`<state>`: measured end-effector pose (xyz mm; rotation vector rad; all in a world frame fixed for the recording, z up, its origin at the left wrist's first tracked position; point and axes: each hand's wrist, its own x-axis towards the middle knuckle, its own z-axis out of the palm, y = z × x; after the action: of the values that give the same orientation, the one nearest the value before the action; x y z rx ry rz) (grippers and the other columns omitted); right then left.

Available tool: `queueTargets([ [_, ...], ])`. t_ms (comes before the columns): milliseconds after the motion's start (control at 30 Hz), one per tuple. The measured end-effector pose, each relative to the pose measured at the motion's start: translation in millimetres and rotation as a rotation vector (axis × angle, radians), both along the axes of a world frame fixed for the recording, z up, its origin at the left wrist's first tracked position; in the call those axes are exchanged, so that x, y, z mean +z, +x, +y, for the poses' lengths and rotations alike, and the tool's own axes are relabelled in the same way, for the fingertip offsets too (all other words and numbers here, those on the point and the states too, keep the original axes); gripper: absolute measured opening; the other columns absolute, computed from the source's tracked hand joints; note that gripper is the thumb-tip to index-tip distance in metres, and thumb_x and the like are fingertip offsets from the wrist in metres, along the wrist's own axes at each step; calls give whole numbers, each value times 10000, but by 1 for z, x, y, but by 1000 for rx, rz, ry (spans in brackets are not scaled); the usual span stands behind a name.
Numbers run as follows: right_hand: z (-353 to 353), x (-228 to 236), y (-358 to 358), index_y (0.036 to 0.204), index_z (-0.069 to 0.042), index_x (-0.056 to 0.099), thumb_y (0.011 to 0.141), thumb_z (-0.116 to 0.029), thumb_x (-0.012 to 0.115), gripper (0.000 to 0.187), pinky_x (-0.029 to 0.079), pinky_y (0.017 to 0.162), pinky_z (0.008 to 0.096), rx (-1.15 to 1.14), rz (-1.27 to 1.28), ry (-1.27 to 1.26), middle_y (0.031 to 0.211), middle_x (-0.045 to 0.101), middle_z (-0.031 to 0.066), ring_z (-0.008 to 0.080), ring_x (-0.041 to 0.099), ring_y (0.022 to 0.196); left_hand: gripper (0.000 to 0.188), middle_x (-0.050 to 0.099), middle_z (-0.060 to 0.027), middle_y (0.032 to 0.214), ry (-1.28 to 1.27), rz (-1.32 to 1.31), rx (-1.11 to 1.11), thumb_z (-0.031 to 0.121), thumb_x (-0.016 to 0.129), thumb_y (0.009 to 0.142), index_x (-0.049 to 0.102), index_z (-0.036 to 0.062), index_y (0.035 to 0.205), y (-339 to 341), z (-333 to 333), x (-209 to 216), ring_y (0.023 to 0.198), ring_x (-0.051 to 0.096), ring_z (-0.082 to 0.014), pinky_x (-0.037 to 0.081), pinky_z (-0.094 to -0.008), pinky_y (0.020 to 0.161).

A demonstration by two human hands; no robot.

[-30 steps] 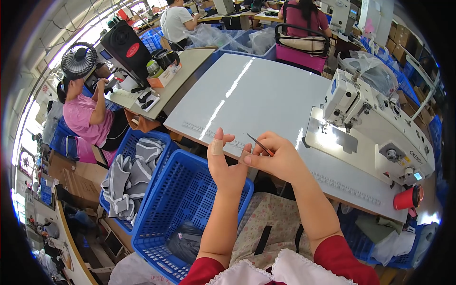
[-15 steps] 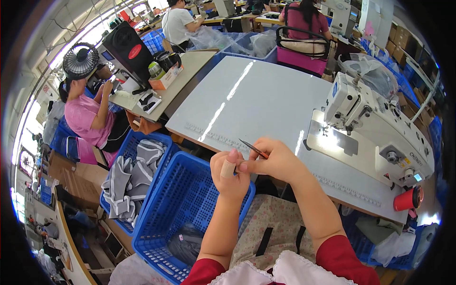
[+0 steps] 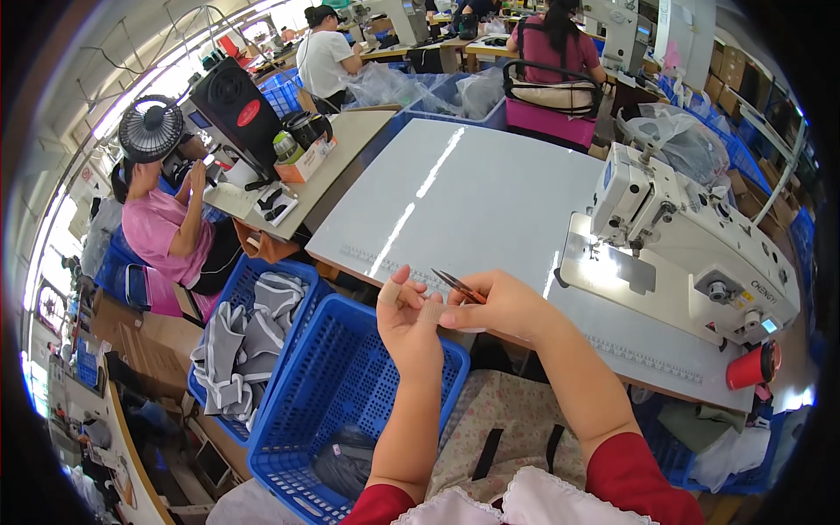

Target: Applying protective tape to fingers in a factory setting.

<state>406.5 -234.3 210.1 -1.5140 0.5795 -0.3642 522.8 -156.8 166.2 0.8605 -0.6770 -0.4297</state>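
My right hand point(image 3: 503, 306) is closed on small snips point(image 3: 462, 287) with dark, pointed blades and an orange-red handle. Their tips point up and left, slightly apart. My left hand point(image 3: 409, 328) is palm up with its fingers apart, and I see nothing held in it. Tan tape point(image 3: 390, 294) wraps one of its fingers, and another tan wrap point(image 3: 431, 313) shows near the thumb. The right thumb touches the left hand beside that wrap. Both hands are above the front edge of the white table point(image 3: 490, 192), over my lap.
A white sewing machine point(image 3: 691, 245) stands on the table's right, with a red cup point(image 3: 752, 365) at the corner. Left of my arms are a blue basket point(image 3: 311, 376) and another holding grey pieces point(image 3: 258, 341). A co-worker in pink point(image 3: 166, 227) sits farther left.
My left hand has opened from a curled position, spreading its fingers and turning its palm up. The snips stay in my right hand, which has shifted slightly down; their tips now show apart.
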Motion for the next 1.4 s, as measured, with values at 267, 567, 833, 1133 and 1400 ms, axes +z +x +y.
queueTargets([
  [267, 10, -22, 2, 832, -3, 632, 775, -330, 738, 348, 369, 564, 233, -53, -109, 56, 679, 537, -12, 65, 463, 630, 513, 469, 15, 789, -58, 460, -263, -138, 556, 767, 516, 67, 1236, -5, -5, 6, 905, 548, -130, 503, -257, 760],
  [567, 24, -43, -4, 843, -29, 645, 722, -337, 794, 363, 363, 574, 219, -313, -55, -27, 682, 502, -33, 59, 431, 641, 489, 513, 31, 765, -67, 469, -419, -122, 611, 741, 583, 92, 1179, -8, 1, -5, 1041, 550, -151, 485, -310, 871],
  [833, 39, -46, -5, 986, -26, 609, 747, -251, 784, 372, 373, 568, 193, -258, -307, 333, 753, 545, -38, 44, 478, 665, 481, 506, 36, 717, -4, 258, -465, -105, 683, 701, 580, 43, 1146, -6, 6, -7, 992, 555, -135, 444, -335, 931],
  [1133, 43, -39, -9, 1097, -19, 584, 768, -131, 738, 381, 444, 608, 188, -287, -292, 321, 840, 579, -6, 45, 520, 717, 503, 576, -101, 1149, 4, -129, -449, -178, 653, 688, 585, 12, 1149, 1, 16, -12, 742, 595, -106, 542, -229, 653],
  [1400, 39, -22, -19, 1131, 14, 562, 772, -66, 652, 378, 378, 450, 191, -93, -193, 347, 874, 591, 39, 84, 539, 603, 426, 565, -47, 923, 136, -14, -587, -89, 704, 691, 628, 44, 1089, 4, 25, -10, 1085, 574, -220, 471, -388, 921],
])
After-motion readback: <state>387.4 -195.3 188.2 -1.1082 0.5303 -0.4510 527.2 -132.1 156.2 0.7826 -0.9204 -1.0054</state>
